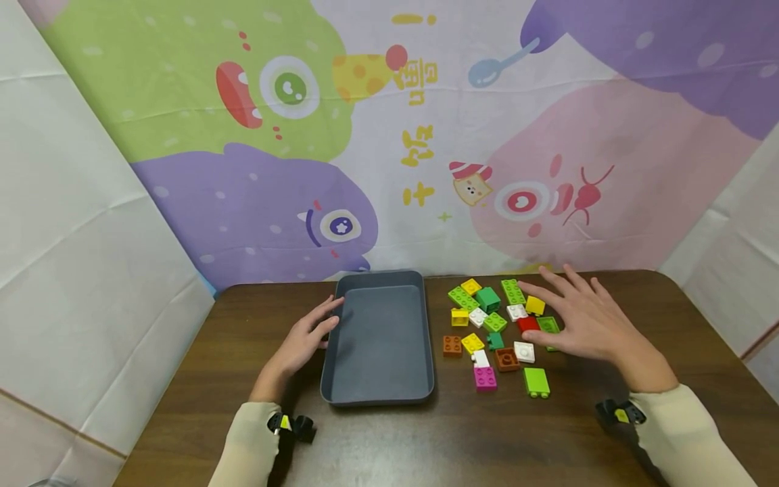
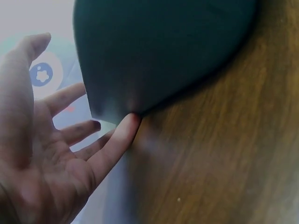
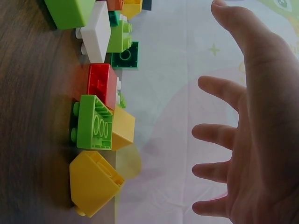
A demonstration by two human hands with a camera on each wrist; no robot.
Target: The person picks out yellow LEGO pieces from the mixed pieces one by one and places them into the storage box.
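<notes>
A dark grey rectangular tray (image 1: 380, 399) lies on the table with bare inside showing. At its left rim is my left hand (image 1: 304, 341), fingers loosely spread; in the left wrist view one fingertip touches the tray's outer wall (image 2: 154, 51). My right hand (image 1: 587, 321) hovers with spread fingers over the right side of a group of toy building bricks, holding nothing. Nearest it are a red brick (image 1: 527, 325), a yellow brick (image 1: 535, 306) and a green brick (image 1: 548, 325), partly covered by the hand. The right wrist view shows a red brick (image 3: 102, 85) below the palm.
More bricks lie loose right of the tray, among them a magenta brick (image 1: 485, 378), a lime brick (image 1: 537, 382) and a brown brick (image 1: 452, 345). A cartoon-printed cloth (image 1: 414, 243) hangs behind the brown wooden table (image 1: 475, 439).
</notes>
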